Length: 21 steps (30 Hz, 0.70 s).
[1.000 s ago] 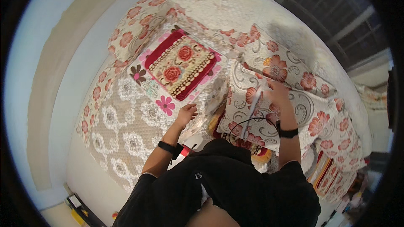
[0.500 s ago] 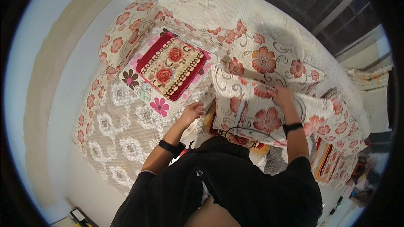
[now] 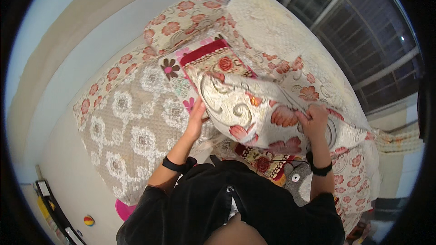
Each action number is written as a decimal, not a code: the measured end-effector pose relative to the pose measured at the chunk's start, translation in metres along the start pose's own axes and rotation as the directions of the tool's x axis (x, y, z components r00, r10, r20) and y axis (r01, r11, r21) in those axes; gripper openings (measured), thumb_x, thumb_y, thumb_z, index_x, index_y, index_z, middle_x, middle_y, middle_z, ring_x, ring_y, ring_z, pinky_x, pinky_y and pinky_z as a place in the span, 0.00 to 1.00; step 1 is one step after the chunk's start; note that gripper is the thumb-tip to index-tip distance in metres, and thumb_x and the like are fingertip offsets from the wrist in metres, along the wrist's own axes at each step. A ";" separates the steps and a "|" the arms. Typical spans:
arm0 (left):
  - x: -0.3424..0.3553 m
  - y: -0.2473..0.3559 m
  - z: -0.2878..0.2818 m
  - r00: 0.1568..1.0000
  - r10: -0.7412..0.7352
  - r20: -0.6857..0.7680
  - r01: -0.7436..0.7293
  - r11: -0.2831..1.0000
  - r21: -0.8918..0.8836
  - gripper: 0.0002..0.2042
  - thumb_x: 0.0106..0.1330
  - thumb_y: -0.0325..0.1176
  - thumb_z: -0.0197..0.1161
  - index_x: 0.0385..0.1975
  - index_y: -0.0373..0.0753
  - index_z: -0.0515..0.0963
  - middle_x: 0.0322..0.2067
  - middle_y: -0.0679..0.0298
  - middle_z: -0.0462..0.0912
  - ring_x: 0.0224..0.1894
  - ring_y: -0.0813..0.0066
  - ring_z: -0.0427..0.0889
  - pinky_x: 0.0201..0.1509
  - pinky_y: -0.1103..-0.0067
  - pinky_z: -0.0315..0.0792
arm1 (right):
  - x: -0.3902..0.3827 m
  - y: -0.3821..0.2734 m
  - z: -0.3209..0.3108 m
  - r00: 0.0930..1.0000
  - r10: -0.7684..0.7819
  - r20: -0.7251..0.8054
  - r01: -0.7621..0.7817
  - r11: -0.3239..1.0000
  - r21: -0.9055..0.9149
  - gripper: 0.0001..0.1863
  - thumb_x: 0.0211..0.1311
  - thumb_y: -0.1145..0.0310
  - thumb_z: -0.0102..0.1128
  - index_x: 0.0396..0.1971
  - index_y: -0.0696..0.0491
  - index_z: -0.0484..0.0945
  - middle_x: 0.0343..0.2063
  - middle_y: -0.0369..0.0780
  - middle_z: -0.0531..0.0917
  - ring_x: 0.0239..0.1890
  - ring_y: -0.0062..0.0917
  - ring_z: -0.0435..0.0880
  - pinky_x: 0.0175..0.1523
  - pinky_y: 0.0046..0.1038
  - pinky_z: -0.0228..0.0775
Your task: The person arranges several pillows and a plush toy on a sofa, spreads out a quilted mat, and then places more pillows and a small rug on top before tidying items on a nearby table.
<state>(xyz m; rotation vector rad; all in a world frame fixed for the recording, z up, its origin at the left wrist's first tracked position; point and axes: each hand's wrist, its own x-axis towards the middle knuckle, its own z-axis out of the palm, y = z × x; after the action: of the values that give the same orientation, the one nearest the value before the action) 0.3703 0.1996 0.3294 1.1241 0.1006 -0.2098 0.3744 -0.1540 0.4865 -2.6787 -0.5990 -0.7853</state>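
A cream cushion [image 3: 240,113] with red flowers and grey scrolls hangs tilted in front of me. My right hand [image 3: 315,119] grips its upper edge on the right, thumb toward me. Beside the cushion's left edge is my left hand [image 3: 196,117], its fingers stretched upward; it seems to touch the fabric without closing on it. Behind the cushion's left end lies a red and cream rose-patterned mat [image 3: 218,56], partly covered. Under that mat shows a white cloth with pink and brown flowers [image 3: 169,69].
The sofa seat has a beige quilted cover [image 3: 122,129]. A floral armrest [image 3: 181,20] stands at the far left, a cream backrest [image 3: 281,31] behind. Below the cushion are another rose-patterned mat [image 3: 259,161] and a grey plush toy [image 3: 297,183]. A small ball [image 3: 88,221] lies on the floor.
My right hand has raised the cushion and swung it left, so it now overlaps the rose-patterned mat. My left hand has come up to its left edge. The view has turned.
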 end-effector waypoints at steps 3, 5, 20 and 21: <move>-0.016 0.050 -0.041 0.972 0.220 -0.087 -0.218 0.975 0.037 0.34 0.63 0.57 0.47 0.65 0.47 0.51 0.64 0.65 0.53 0.64 0.66 0.52 0.61 0.61 0.55 | 0.045 -0.033 0.044 0.989 -0.118 -0.085 0.122 0.992 0.039 0.25 0.45 0.53 0.65 0.10 0.53 0.60 0.11 0.40 0.63 0.18 0.37 0.64 0.28 0.34 0.53; -0.027 0.070 -0.079 0.925 0.347 -0.154 -0.345 0.938 0.044 0.34 0.62 0.57 0.48 0.64 0.46 0.53 0.64 0.67 0.54 0.64 0.67 0.53 0.62 0.60 0.50 | 0.065 -0.068 0.082 0.969 -0.201 -0.144 0.213 0.974 0.078 0.24 0.46 0.52 0.64 0.11 0.53 0.62 0.12 0.40 0.64 0.18 0.36 0.65 0.28 0.34 0.55; -0.173 -0.047 -0.331 0.678 -0.009 -0.735 0.374 0.865 0.335 0.37 0.57 0.49 0.57 0.64 0.43 0.52 0.53 0.54 0.69 0.52 0.65 0.71 0.44 0.63 0.70 | -0.070 -0.226 0.327 0.725 -0.154 0.671 -0.024 0.968 0.249 0.14 0.51 0.63 0.60 0.36 0.55 0.75 0.38 0.47 0.75 0.45 0.40 0.71 0.51 0.38 0.62; -0.170 -0.056 -0.331 0.711 -0.044 -0.701 0.404 0.842 0.357 0.39 0.56 0.48 0.60 0.66 0.45 0.49 0.57 0.52 0.65 0.54 0.60 0.69 0.45 0.63 0.69 | -0.056 -0.227 0.333 0.673 -0.148 0.725 -0.101 0.952 0.288 0.14 0.51 0.64 0.60 0.36 0.54 0.75 0.37 0.47 0.75 0.46 0.40 0.71 0.50 0.37 0.63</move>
<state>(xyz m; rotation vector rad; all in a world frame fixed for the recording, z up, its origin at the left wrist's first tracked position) 0.2008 0.4944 0.1692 1.6656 0.8990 -0.0359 0.3749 0.1532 0.2190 -2.6010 -0.8428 0.4512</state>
